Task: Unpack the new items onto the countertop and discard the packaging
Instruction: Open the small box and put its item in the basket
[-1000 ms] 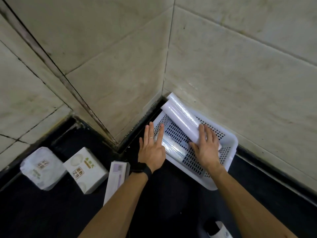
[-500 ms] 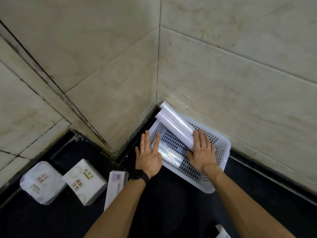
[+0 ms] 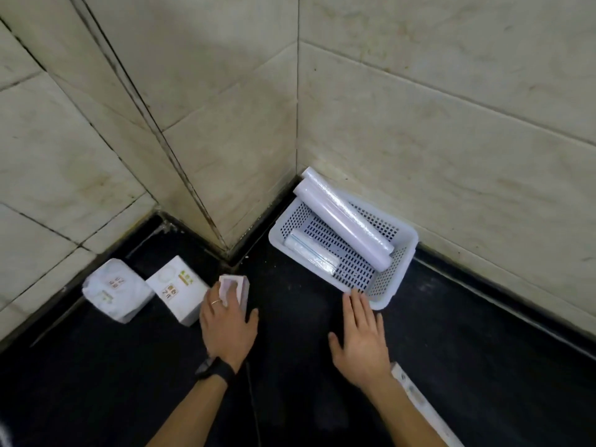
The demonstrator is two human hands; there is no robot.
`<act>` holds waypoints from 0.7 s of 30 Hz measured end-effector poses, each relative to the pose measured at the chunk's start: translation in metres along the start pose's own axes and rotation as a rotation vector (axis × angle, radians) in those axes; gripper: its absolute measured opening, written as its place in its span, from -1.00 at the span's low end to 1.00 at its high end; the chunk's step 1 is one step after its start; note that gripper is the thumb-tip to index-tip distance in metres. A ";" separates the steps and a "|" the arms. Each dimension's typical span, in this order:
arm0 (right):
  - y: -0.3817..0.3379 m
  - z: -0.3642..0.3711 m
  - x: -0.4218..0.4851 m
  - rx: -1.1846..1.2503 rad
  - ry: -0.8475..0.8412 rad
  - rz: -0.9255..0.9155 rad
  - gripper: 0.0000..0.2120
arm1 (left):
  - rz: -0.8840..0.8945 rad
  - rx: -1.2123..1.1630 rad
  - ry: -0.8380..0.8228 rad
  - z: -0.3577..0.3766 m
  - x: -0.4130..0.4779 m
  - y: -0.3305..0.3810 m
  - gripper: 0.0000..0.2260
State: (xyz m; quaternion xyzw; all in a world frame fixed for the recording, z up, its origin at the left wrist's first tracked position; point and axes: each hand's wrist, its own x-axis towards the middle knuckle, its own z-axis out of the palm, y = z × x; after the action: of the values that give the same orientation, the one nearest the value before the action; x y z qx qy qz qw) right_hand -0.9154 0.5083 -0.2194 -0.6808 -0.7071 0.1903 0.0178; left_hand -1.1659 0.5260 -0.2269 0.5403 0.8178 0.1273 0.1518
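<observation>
Left hand (image 3: 228, 321) lies over the near end of a slim white box (image 3: 234, 287) on the dark surface (image 3: 129, 366), fingers curled onto it and thumb spread to the side; whether it has closed into a real grip I cannot tell. The right hand (image 3: 361, 337) is flat and spread wide, holding nothing, its fingertips just at the near corner of the white perforated basket (image 3: 404, 275). That basket sits in the tiled corner with two long wrapped rolls (image 3: 346, 217) leaning across it and a shorter roll (image 3: 311, 256) on its floor. Two tissue packs (image 3: 145, 287) lie just left of the box. To lift the box cleanly, I judge the thumb should come under one long edge opposite the fingers, clear of the neighbouring pack, with the right hand free to steady or open the end flap.
</observation>
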 end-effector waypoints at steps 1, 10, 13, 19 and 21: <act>0.001 0.002 -0.002 -0.021 -0.021 -0.001 -0.17 | -0.068 0.013 -0.041 -0.002 -0.006 -0.005 -0.30; 0.009 -0.004 -0.009 -0.030 -0.111 -0.028 -0.09 | -0.112 -0.062 -0.335 -0.013 -0.039 -0.005 -0.22; 0.009 -0.017 -0.010 0.015 -0.135 -0.053 -0.17 | 0.111 -0.126 -0.355 -0.019 -0.064 0.010 -0.39; 0.019 -0.060 -0.058 0.843 -0.016 0.068 -0.46 | 0.464 -0.163 -0.272 -0.030 -0.105 0.050 -0.41; 0.027 -0.068 -0.085 1.050 -0.031 0.132 -0.55 | 0.558 -0.178 -0.268 -0.032 -0.115 0.063 -0.40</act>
State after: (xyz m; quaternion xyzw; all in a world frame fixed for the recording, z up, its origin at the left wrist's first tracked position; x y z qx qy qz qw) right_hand -0.8638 0.4425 -0.1442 -0.6205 -0.4722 0.5296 0.3339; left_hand -1.0830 0.4428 -0.1611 0.7404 0.5963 0.1626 0.2641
